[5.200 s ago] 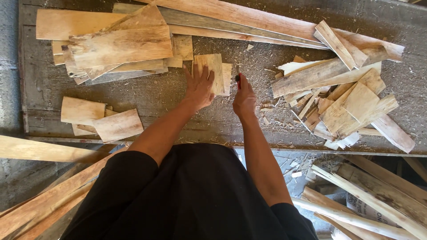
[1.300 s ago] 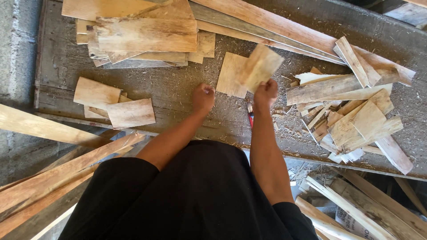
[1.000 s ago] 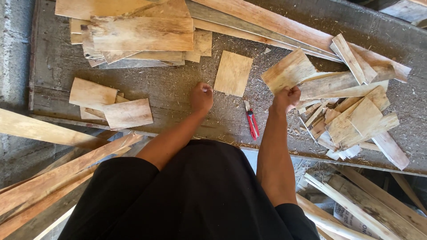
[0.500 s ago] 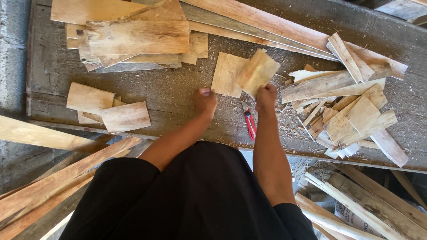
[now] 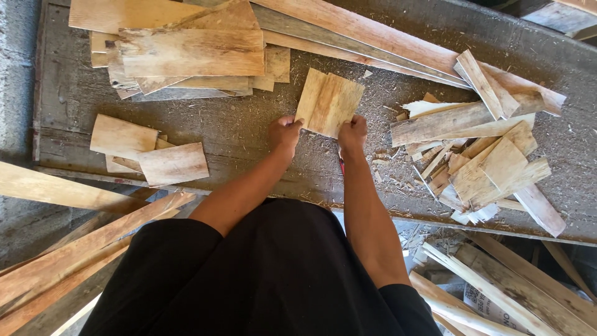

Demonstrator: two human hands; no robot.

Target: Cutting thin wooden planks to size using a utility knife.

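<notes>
A small stack of thin, squarish wood pieces [image 5: 329, 102] lies on the grey worktable [image 5: 236, 127] in front of me. My left hand [image 5: 285, 134] grips the stack's near left corner. At the near right corner, my right hand [image 5: 352, 132] holds the same stack. A red-handled tool [image 5: 341, 163] lies on the table just under my right wrist, mostly hidden.
A pile of longer boards [image 5: 186, 53] lies at the back left, and two or three small cut pieces [image 5: 149, 152] at the left. Offcuts and splinters [image 5: 485, 149] are heaped on the right. Long planks [image 5: 68, 249] lean below the table's near edge.
My right hand picked a thin wood piece off the table, swung it to the right, then brought it back and laid it on the piece in front of me. Both hands now hold the stack.
</notes>
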